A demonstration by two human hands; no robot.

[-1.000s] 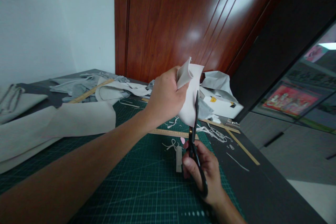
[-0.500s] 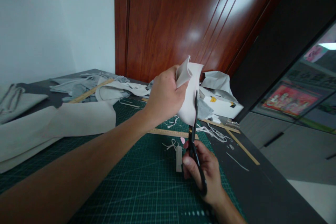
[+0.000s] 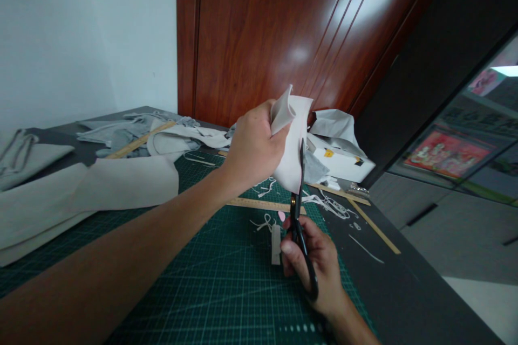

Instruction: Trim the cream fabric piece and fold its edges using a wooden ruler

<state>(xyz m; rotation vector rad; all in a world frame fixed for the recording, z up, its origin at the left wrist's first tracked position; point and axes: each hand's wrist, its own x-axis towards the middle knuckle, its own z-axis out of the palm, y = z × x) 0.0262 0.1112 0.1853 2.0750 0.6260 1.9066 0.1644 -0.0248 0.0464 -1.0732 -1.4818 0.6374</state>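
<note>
My left hand (image 3: 259, 143) pinches a folded piece of pale fabric (image 3: 294, 153) and holds it up above the cutting mat. Black scissors (image 3: 297, 221) are in my right hand (image 3: 318, 261), with the thumb and fingers around the handles. Their blades point upward along the right edge of the fabric and look nearly closed there. Part of the fabric is hidden behind my left fingers. Below, beside my right hand, a small pale strip (image 3: 275, 245) lies on the mat near a pink oval piece (image 3: 281, 216).
A green cutting mat (image 3: 226, 280) covers much of the dark table. Large pale fabric pieces (image 3: 133, 183) lie at left, grey cloth (image 3: 121, 135) behind them. A wooden ruler (image 3: 263, 204) crosses the mat. Thin offcuts (image 3: 329, 205) and a white box (image 3: 343, 164) are at right.
The fabric and the scissors have barely shifted, and both hands keep the same hold. Nothing was picked up or let go.
</note>
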